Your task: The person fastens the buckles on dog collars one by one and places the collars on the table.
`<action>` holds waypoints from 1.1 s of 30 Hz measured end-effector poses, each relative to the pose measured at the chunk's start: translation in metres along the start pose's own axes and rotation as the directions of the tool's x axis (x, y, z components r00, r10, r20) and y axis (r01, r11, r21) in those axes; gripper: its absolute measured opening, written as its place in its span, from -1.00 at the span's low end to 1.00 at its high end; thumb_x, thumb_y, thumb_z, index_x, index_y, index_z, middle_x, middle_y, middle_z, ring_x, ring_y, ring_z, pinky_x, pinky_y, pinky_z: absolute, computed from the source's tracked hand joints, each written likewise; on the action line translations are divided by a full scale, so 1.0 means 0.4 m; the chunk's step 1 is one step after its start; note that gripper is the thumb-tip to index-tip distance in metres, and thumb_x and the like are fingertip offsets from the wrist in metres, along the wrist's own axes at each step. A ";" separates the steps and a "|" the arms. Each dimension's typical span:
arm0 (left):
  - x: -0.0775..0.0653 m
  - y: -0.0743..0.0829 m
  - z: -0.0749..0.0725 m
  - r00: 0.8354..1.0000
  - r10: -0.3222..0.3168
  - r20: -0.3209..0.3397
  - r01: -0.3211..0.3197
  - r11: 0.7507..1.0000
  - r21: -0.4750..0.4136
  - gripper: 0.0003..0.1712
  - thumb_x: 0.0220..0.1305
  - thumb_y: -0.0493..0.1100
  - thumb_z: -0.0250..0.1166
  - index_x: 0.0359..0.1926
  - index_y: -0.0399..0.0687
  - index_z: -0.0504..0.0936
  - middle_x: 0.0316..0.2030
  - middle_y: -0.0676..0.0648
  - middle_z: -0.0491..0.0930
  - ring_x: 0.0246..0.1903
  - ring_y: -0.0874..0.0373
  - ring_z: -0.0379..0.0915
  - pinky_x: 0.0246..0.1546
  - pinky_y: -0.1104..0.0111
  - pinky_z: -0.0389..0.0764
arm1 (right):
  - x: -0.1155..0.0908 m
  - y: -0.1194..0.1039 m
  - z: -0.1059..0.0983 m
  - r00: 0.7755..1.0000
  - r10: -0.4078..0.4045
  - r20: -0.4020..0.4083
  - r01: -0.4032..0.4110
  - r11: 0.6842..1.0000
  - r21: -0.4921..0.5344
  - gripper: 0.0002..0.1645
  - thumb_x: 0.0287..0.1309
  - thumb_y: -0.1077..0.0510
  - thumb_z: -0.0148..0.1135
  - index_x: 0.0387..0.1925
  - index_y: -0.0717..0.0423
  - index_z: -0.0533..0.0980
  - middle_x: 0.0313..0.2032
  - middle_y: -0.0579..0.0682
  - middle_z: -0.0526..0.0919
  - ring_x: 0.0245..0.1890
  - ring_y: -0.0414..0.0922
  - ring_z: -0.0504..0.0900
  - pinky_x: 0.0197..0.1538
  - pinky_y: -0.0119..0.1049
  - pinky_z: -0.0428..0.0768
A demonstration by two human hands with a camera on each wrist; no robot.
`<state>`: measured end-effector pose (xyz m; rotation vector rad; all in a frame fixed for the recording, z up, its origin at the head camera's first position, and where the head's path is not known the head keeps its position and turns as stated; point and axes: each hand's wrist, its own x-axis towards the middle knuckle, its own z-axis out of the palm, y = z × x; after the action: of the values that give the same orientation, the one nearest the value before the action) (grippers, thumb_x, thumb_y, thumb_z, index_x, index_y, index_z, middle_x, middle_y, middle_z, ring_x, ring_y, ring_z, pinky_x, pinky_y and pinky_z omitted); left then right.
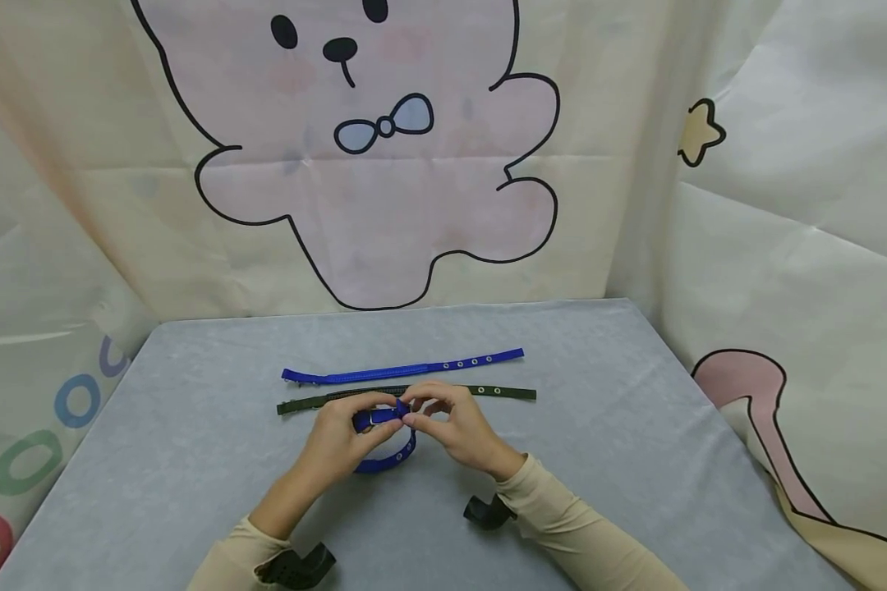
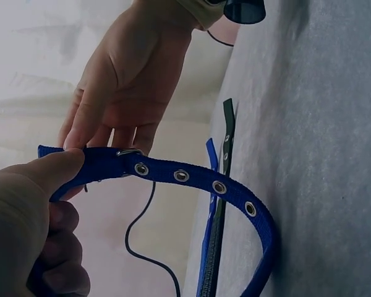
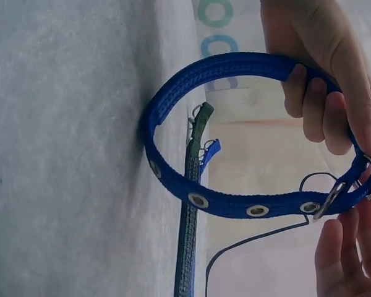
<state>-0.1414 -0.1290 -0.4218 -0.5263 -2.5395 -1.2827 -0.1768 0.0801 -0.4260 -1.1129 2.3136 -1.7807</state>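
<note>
A blue collar (image 1: 388,465) with metal eyelets is bent into a loop between the hands. My left hand (image 1: 328,443) grips its buckle end, fingers curled round the band in the right wrist view. The fingertips of my right hand (image 1: 454,420) pinch the blue strap beside the buckle (image 1: 373,418). In the right wrist view, the strap's eyelet part (image 3: 226,206) runs up to a metal ring (image 3: 331,201) close to the right fingers. The left wrist view shows the left thumb pressed on the strap near its tip.
Beyond the hands, a second blue collar (image 1: 384,374) and a dark green collar (image 1: 306,405) lie stretched out side by side on the grey cloth-covered table (image 1: 155,443). Printed curtains (image 1: 591,222) stand behind and at both sides. Black devices (image 1: 299,566) sit at both wrists.
</note>
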 end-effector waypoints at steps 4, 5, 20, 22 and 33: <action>0.000 0.000 0.001 0.999 -0.030 0.021 0.031 0.999 -0.040 -0.70 0.20 -0.07 0.49 -0.04 -0.01 0.77 -0.54 0.10 0.52 -0.65 0.40 0.22 -0.62 0.47 0.34 | 0.000 -0.001 -0.001 1.000 0.014 0.005 -0.014 0.999 0.038 -0.79 0.32 0.28 0.29 -0.03 0.20 0.65 -0.04 0.19 0.68 -0.14 -0.23 0.58 -0.11 -0.26 0.69; 0.000 0.002 0.000 0.999 -0.032 0.021 0.033 0.999 -0.039 -0.70 0.20 -0.06 0.49 -0.05 -0.01 0.77 -0.52 0.10 0.55 -0.64 0.40 0.23 -0.61 0.47 0.35 | 0.001 -0.002 -0.001 1.000 0.015 0.006 -0.016 0.999 0.044 -0.78 0.31 0.28 0.30 -0.03 0.20 0.65 -0.04 0.19 0.67 -0.15 -0.23 0.58 -0.12 -0.26 0.69; -0.004 0.020 0.013 0.998 -0.061 0.029 0.058 0.994 0.096 -0.69 0.16 -0.06 0.52 -0.07 -0.01 0.78 -0.64 0.17 0.33 -0.67 0.42 0.15 -0.61 0.49 0.23 | -0.002 -0.011 0.000 1.000 -0.015 -0.027 0.014 0.999 -0.034 -0.80 0.29 0.24 0.33 -0.06 0.15 0.67 -0.09 0.10 0.74 -0.10 -0.03 0.65 0.01 -0.10 0.58; -0.006 0.022 0.017 0.998 -0.053 0.024 0.050 0.991 0.121 -0.71 0.17 -0.05 0.52 -0.10 0.00 0.78 -0.66 0.15 0.35 -0.66 0.42 0.14 -0.61 0.48 0.23 | -0.003 -0.013 -0.001 0.999 -0.021 -0.030 0.020 0.999 -0.033 -0.80 0.28 0.24 0.34 -0.07 0.15 0.68 -0.10 0.09 0.74 -0.10 -0.05 0.65 0.02 -0.09 0.57; -0.004 0.022 0.022 0.989 -0.117 0.091 0.101 0.981 0.168 -0.76 0.18 -0.08 0.50 -0.11 0.05 0.77 -0.52 0.15 0.59 -0.60 0.36 0.23 -0.57 0.47 0.28 | 0.002 -0.009 -0.016 0.998 -0.047 -0.045 0.047 0.999 0.014 -0.76 0.38 0.33 0.19 0.03 0.28 0.58 -0.09 0.24 0.71 -0.11 -0.07 0.67 -0.03 -0.25 0.65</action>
<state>-0.1365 -0.1174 -0.4213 -0.4318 -2.7611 -1.0951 -0.1782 0.0846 -0.4203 -1.1466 2.3136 -1.8546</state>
